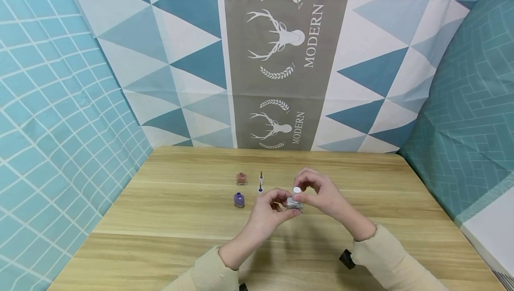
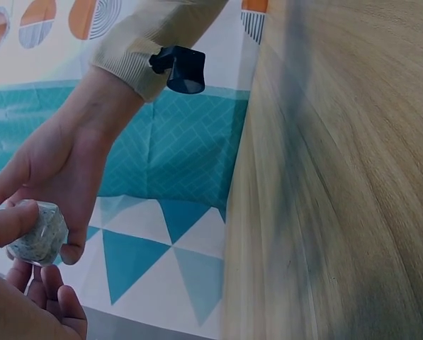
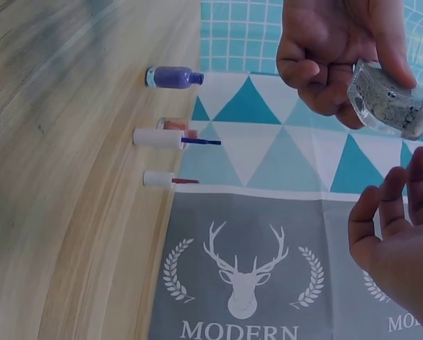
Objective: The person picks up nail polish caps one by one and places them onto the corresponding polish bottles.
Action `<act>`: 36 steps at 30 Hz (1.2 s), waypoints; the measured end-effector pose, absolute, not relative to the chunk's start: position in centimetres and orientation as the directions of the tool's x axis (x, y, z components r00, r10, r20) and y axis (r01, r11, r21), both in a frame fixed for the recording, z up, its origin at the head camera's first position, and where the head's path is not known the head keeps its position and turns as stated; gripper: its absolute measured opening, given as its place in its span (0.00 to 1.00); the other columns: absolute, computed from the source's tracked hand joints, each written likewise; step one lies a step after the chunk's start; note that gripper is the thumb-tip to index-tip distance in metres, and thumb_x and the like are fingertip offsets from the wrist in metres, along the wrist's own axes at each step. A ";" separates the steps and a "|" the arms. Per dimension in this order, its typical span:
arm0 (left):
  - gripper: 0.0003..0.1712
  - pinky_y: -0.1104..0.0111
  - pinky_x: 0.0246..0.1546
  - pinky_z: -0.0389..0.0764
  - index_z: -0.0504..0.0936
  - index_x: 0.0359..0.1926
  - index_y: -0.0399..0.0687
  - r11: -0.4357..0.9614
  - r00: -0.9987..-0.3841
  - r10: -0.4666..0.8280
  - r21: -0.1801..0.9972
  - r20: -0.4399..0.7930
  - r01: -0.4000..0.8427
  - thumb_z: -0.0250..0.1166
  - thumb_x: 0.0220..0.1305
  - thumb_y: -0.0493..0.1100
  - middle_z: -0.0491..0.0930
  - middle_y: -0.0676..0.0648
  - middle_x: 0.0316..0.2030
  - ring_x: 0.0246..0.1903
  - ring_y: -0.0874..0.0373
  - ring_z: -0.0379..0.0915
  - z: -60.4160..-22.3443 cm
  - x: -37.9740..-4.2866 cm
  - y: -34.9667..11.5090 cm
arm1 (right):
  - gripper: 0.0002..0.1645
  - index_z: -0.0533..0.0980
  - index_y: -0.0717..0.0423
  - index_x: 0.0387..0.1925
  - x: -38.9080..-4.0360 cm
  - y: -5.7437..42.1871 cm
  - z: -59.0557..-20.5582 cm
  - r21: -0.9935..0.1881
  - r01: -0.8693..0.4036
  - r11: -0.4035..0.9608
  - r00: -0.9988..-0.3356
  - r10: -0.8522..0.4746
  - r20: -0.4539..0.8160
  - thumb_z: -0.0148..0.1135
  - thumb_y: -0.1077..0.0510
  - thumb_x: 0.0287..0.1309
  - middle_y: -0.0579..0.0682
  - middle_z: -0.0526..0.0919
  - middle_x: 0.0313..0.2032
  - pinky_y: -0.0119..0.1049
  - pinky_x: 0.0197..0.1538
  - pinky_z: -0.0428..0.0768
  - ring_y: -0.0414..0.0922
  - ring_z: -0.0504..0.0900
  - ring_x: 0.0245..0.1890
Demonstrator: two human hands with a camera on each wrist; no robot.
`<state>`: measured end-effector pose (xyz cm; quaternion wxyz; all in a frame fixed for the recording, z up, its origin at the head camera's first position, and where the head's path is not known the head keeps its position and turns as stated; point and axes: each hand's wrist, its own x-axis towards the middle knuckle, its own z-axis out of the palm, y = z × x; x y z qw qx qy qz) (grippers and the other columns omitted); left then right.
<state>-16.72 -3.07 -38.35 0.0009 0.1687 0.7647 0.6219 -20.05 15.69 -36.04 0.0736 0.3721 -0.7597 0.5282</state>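
Note:
A clear glass nail polish bottle with speckled pale grey polish is held up over the table in both hands. My left hand grips its glass body between thumb and fingers. Thumb and fingers of my right hand pinch the white cap at its top. The cap sits on the bottle's neck in the head view. In the left wrist view, the bottle shows tilted, with the left thumb pressed against it.
Left of the hands stand an uncapped purple polish bottle and, behind it, a reddish-brown one. Beside them two white caps stand brush-up, one with a blue brush, one with a red brush. Patterned cloth rises behind the wooden table.

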 end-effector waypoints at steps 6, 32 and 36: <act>0.16 0.74 0.34 0.72 0.81 0.41 0.48 0.170 -0.946 0.251 0.952 0.207 0.254 0.74 0.49 0.43 0.79 0.53 0.34 0.38 0.52 0.73 -38.4 -16.7 -3.2 | 0.19 0.77 0.56 0.51 -20.0 16.1 -36.0 -0.740 -0.657 0.143 -0.670 -0.562 0.486 0.59 0.69 0.57 0.49 0.77 0.41 0.34 0.39 0.77 0.41 0.74 0.37; 0.16 0.74 0.34 0.71 0.81 0.38 0.47 0.174 -0.944 0.257 0.951 0.207 0.256 0.75 0.48 0.44 0.79 0.52 0.34 0.36 0.59 0.72 -38.4 -16.8 -3.3 | 0.12 0.80 0.58 0.43 -19.9 16.2 -36.0 -0.710 -0.698 0.090 -0.607 -0.600 0.522 0.54 0.69 0.62 0.50 0.76 0.41 0.34 0.41 0.76 0.41 0.74 0.41; 0.16 0.74 0.34 0.71 0.81 0.38 0.46 0.173 -0.945 0.256 0.952 0.205 0.253 0.75 0.48 0.44 0.79 0.51 0.34 0.36 0.57 0.72 -38.5 -16.8 -3.3 | 0.11 0.81 0.56 0.42 -19.8 16.1 -35.9 -0.707 -0.696 0.126 -0.632 -0.574 0.520 0.57 0.69 0.60 0.48 0.77 0.40 0.34 0.41 0.75 0.41 0.74 0.40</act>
